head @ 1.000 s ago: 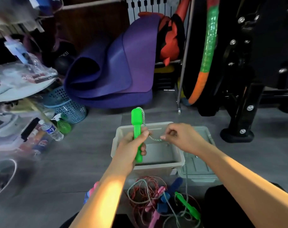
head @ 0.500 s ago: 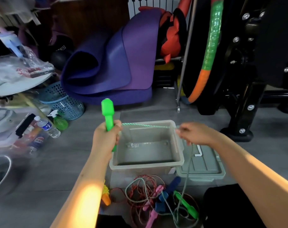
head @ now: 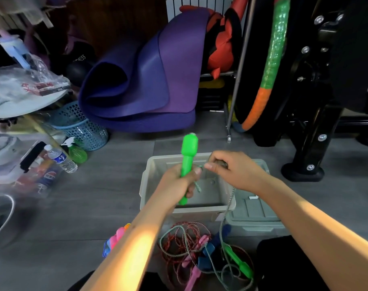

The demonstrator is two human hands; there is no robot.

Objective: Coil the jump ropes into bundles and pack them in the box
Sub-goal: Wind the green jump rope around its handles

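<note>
My left hand (head: 180, 182) grips a green jump-rope handle (head: 188, 156) upright over the grey plastic box (head: 145, 181). My right hand (head: 233, 170) is close beside it and pinches the green-grey rope (head: 228, 206) near the handle. The rope hangs from my right hand down past the box's front corner to the second green handle (head: 238, 262) on the floor. A tangle of red rope (head: 178, 248) with pink handles (head: 192, 276) and a blue handle (head: 208, 248) lies in front of the box.
The box's grey lid (head: 256, 215) lies on the floor right of it. A rolled purple mat (head: 141, 85), a blue mesh basket (head: 82, 127), a water bottle (head: 61, 158), and a black machine's foot (head: 302, 171) surround the spot. Pink and blue handles (head: 113, 242) lie by my left forearm.
My hands were spread apart with the rope stretched across the box; now they have come together over the box, the left hand shifting right with the handle.
</note>
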